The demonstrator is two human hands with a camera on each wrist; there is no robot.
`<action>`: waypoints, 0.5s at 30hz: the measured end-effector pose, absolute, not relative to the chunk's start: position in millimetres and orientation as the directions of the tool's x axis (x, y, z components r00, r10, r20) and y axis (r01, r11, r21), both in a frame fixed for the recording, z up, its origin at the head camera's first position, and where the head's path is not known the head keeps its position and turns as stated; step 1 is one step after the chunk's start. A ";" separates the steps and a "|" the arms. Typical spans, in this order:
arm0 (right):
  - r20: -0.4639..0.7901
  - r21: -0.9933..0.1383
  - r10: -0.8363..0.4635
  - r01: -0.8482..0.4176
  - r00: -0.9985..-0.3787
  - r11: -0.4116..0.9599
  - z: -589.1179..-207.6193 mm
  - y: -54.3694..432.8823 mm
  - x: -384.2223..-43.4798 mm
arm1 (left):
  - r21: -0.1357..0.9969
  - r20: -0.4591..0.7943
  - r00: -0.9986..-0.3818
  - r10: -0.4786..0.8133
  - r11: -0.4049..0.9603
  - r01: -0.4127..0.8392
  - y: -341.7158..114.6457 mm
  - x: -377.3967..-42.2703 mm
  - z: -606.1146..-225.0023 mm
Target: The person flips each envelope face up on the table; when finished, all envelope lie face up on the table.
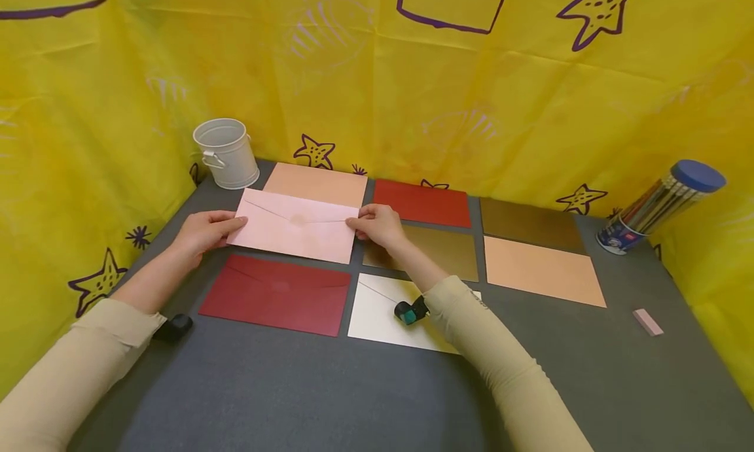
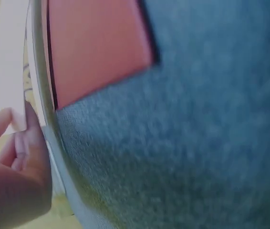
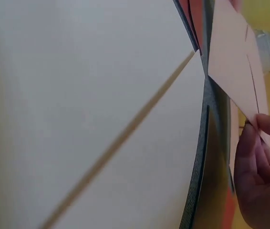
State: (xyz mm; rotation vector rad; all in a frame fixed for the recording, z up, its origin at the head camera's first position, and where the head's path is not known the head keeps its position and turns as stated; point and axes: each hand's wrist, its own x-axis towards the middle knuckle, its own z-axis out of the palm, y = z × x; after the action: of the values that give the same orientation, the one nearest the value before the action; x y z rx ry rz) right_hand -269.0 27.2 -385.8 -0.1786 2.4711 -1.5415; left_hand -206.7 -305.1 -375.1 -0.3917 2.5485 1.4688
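A pale pink envelope (image 1: pixel 294 229), flap side up, is held by both hands above the table's left half. My left hand (image 1: pixel 206 233) pinches its left edge between thumb and fingers, and my right hand (image 1: pixel 379 225) pinches the right edge. Behind it a peach envelope (image 1: pixel 318 182) is partly covered from view. Nearer me lie a dark red envelope (image 1: pixel 273 295) and a white envelope (image 1: pixel 383 308), the latter partly hidden by my right forearm. An olive-gold envelope (image 1: pixel 444 249) lies just beyond my right hand. The right wrist view also shows the pink envelope (image 3: pixel 235 62) pinched at its edge.
At the back are a bright red envelope (image 1: pixel 421 203) and a brown-gold envelope (image 1: pixel 530 225), with another peach envelope (image 1: pixel 544 271) in front. A white metal bucket (image 1: pixel 226 154) stands back left. Far right stand a tub of pencils (image 1: pixel 654 210) and a small pink eraser (image 1: pixel 648 322).
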 end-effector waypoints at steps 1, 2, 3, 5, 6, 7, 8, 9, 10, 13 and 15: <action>-0.116 -0.876 -0.217 -0.003 -0.969 0.482 -387.1 26.2 -270.6 | 0.782 -0.251 -0.957 -0.145 0.552 -0.289 -307.0 -207.3 -376.8; -0.111 -0.854 -0.216 -0.018 -0.970 0.520 -387.7 25.6 -271.6 | 0.745 -0.220 -0.965 -0.145 0.613 -0.262 -308.6 -207.5 -378.0; -0.103 -0.831 -0.218 -0.036 -0.970 0.555 -389.2 25.2 -273.1 | 0.711 -0.186 -0.973 -0.137 0.665 -0.230 -309.2 -207.6 -378.7; -0.091 -0.787 -0.231 -0.072 -0.969 0.613 -392.1 25.1 -275.4 | 0.647 -0.094 -0.989 -0.112 0.749 -0.146 -310.7 -207.5 -380.4; -0.086 -0.765 -0.240 -0.090 -0.967 0.637 -392.8 25.1 -276.0 | 0.612 -0.045 -0.994 -0.103 0.784 -0.109 -311.4 -207.2 -381.0; -0.079 -0.747 -0.250 -0.109 -0.965 0.656 -393.4 25.1 -276.5 | 0.581 -0.005 -0.995 -0.097 0.809 -0.082 -311.8 -206.9 -381.3; -0.074 -0.730 -0.258 -0.124 -0.963 0.672 -393.6 25.1 -276.7 | 0.566 0.020 -0.996 -0.088 0.822 -0.061 -312.1 -206.8 -381.2; -0.067 -0.712 -0.265 -0.140 -0.962 0.688 -393.9 24.9 -277.0 | 0.554 0.040 -0.996 -0.080 0.831 -0.044 -312.0 -206.7 -381.3; -0.065 -0.698 -0.269 -0.149 -0.961 0.700 -393.4 24.8 -276.9 | 0.548 0.054 -0.995 -0.079 0.836 -0.036 -311.6 -206.8 -381.7; -0.081 -0.707 -0.271 -0.136 -0.959 0.694 -392.0 24.2 -277.0 | 0.543 0.053 -0.996 -0.070 0.839 -0.030 -307.6 -207.9 -381.7; -0.112 -0.738 -0.260 -0.095 -0.959 0.668 -391.6 23.3 -277.2 | 0.545 0.049 -0.997 -0.060 0.838 -0.024 -303.6 -209.4 -381.8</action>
State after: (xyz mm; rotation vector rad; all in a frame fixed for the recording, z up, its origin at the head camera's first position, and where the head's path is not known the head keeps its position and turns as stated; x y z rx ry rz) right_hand -277.2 23.3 -391.6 -0.2881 2.6751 -1.1666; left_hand -209.4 -303.6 -381.8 -0.0704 3.0730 0.9099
